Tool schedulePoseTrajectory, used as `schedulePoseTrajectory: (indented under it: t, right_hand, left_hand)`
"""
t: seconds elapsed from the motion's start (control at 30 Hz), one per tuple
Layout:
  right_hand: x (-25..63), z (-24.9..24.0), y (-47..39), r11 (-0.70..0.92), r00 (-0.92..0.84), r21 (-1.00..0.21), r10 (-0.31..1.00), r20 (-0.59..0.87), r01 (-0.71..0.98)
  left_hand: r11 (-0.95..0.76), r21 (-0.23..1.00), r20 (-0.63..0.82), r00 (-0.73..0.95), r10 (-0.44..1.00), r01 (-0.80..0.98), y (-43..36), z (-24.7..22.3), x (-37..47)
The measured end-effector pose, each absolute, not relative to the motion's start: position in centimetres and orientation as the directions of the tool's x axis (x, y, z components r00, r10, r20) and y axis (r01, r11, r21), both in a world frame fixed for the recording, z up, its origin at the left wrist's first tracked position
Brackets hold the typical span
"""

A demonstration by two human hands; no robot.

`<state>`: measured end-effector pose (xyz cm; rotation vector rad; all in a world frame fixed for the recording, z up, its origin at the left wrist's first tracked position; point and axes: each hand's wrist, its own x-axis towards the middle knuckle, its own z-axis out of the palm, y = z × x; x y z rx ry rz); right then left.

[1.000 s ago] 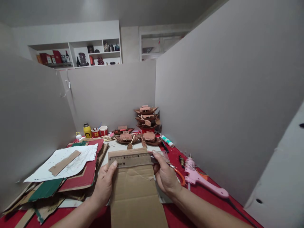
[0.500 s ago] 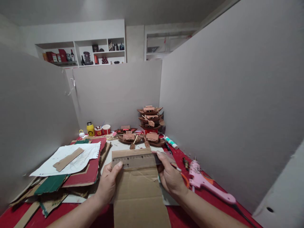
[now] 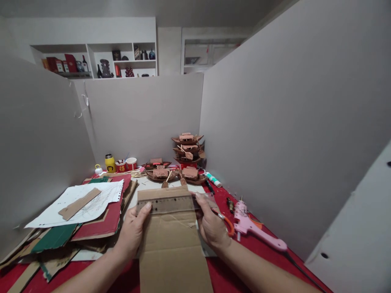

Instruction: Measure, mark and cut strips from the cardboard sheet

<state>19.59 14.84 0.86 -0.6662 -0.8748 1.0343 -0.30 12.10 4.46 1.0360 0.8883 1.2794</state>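
A clear ruler (image 3: 169,204) lies across the upper part of a brown cardboard piece (image 3: 172,248). My left hand (image 3: 134,226) grips the left edge of the cardboard, its thumb on the ruler's left end. On the other side my right hand (image 3: 212,224) holds the cardboard's right edge and the ruler, thumb on top. The fingers of both hands are mostly hidden under the cardboard. Orange-handled scissors (image 3: 229,226) lie just beyond my right hand.
A pink glue gun (image 3: 259,232) lies at the right on the red tablecloth. Stacked cardboard and paper (image 3: 100,219) fill the left. Small model boats (image 3: 160,174), cups (image 3: 131,163) and a yellow bottle (image 3: 110,163) stand at the back, between grey partitions (image 3: 143,118).
The view has turned slightly, so everything sits a little further left and higher. Both hands keep the same hold on the cardboard and ruler.
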Motion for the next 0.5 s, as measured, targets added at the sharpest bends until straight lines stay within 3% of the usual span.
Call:
schedulePoseTrajectory:
  t: [0.1, 0.23, 0.5]
  right_hand:
    - [19.9, 2.1, 14.7, 0.349, 0.226, -0.779, 0.936, 0.268, -0.522]
    - [20.9, 3.6, 15.1, 0.393, 0.357, -0.731, 0.909, 0.216, -0.557]
    - [22.3, 4.3, 16.1, 0.51, 0.526, -0.754, 0.81, 0.258, -0.414]
  left_hand:
    - [-0.01, 0.95, 0.031, 0.065, 0.997, -0.311, 12.6, 4.7, -0.6]
    - [-0.019, 0.957, 0.022, 0.005, 1.0, -0.29, 13.6, 5.0, -1.4]
    - [-0.027, 0.968, 0.028, 0.001, 1.0, -0.251, 14.6, 4.6, -1.9]
